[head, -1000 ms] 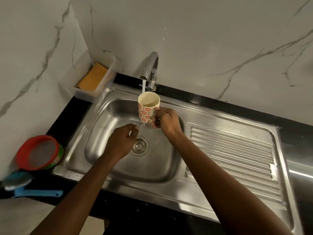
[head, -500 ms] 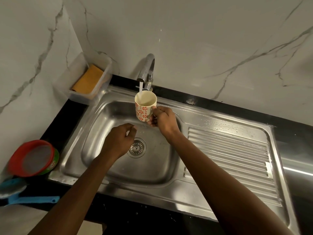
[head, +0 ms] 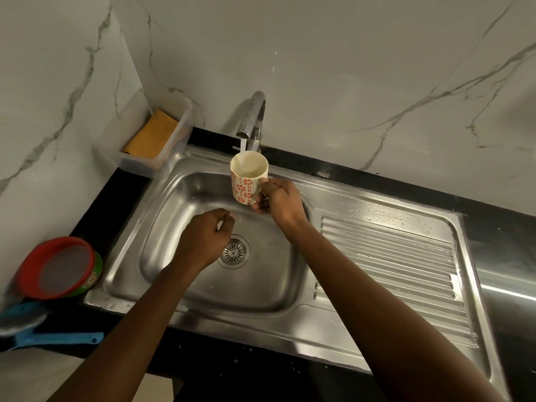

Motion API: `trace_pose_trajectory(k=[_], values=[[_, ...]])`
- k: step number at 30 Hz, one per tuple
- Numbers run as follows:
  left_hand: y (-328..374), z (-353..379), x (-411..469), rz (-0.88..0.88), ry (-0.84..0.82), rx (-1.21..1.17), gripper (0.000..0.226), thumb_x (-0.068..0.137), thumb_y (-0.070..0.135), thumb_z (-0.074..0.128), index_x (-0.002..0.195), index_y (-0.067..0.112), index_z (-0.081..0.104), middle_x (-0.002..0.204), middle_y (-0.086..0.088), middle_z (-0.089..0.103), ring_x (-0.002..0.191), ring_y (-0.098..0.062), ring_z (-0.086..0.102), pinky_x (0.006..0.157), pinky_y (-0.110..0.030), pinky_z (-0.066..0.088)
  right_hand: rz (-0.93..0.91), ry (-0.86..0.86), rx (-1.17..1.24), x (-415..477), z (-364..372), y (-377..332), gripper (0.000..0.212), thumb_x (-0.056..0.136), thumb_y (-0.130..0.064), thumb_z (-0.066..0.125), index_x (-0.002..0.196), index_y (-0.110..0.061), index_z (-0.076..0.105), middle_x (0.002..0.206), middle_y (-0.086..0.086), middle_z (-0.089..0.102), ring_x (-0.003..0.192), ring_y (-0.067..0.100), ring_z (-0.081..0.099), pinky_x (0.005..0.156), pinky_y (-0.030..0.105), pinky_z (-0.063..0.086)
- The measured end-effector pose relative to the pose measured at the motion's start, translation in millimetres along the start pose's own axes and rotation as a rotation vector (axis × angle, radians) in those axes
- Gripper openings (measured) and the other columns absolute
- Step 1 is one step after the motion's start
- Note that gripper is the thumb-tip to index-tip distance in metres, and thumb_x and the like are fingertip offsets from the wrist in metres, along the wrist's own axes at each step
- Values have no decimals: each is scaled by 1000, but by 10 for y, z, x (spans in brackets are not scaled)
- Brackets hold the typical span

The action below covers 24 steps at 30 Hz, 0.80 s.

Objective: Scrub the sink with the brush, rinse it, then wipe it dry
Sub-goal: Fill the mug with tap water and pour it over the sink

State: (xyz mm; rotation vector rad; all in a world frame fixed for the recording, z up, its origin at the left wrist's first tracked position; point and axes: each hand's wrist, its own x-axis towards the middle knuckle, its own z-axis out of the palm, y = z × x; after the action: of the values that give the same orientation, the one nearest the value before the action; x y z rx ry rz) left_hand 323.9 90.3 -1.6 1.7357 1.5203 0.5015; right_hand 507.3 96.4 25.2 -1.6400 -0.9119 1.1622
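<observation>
Marble walls [head: 348,68], black table [head: 113,207], steel sink [head: 261,329]. Right grip [head: 280,200] pinches a mug [head: 246,184] by its handle under the running tap [head: 253,117]; left grip [head: 203,240] hangs loosely curled, empty, over the basin. Brush [head: 55,339] lies well left of it.

Sink [head: 232,294]: brushed stainless steel, satin sheen; ribbed drainer at right edge beaded with droplets. Tap [head: 255,117]: polished metal. Mug [head: 246,188]: glossy glazed ceramic. Wall [head: 348,68]: smooth veined marble. Counter [head: 406,185]: glossy black. Brush [head: 63,339]: blue plastic.
</observation>
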Motion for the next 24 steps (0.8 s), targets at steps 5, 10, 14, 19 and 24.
trace_pose_trajectory(k=[5, 10, 14, 19, 24], values=[[13, -14, -12, 9, 0, -5, 22, 104, 39, 54, 107, 30, 74, 99, -1, 77, 93, -25, 71, 91, -45, 58, 0, 16, -2, -16, 11, 21, 37, 109, -25, 50, 103, 7, 66, 81, 13, 68, 78, 26, 68, 85, 47, 61], [12, -29, -12, 20, 5, 5, 23, 105, 38, 53, 104, 27, 74, 98, 0, 77, 92, -24, 71, 89, -44, 58, 5, 26, -2, -26, 20, 30, 35, 109, -25, 50, 104, 5, 67, 81, 13, 69, 77, 25, 68, 85, 47, 61], [-14, -44, -13, 31, 17, 8, 28, 104, 41, 52, 104, 24, 74, 96, -1, 77, 89, -24, 71, 88, -47, 58, 4, 29, -3, -23, 23, 31, 35, 109, -25, 51, 103, 5, 67, 82, 14, 70, 78, 26, 68, 86, 47, 61], [-50, -58, 0, 33, 21, 20, 30, 103, 42, 51, 104, 22, 73, 94, -5, 77, 88, -27, 72, 87, -48, 59, 4, 27, -9, -22, 52, 26, 32, 109, -25, 50, 99, -1, 68, 81, 12, 69, 79, 25, 68, 85, 44, 62], [-56, -92, -9, 24, 18, 8, 36, 102, 48, 48, 103, 22, 73, 92, -5, 77, 89, -28, 72, 86, -48, 59, 3, 34, -23, 5, 84, -10, 33, 108, -23, 51, 105, 5, 67, 80, 11, 69, 77, 24, 69, 80, 39, 62]])
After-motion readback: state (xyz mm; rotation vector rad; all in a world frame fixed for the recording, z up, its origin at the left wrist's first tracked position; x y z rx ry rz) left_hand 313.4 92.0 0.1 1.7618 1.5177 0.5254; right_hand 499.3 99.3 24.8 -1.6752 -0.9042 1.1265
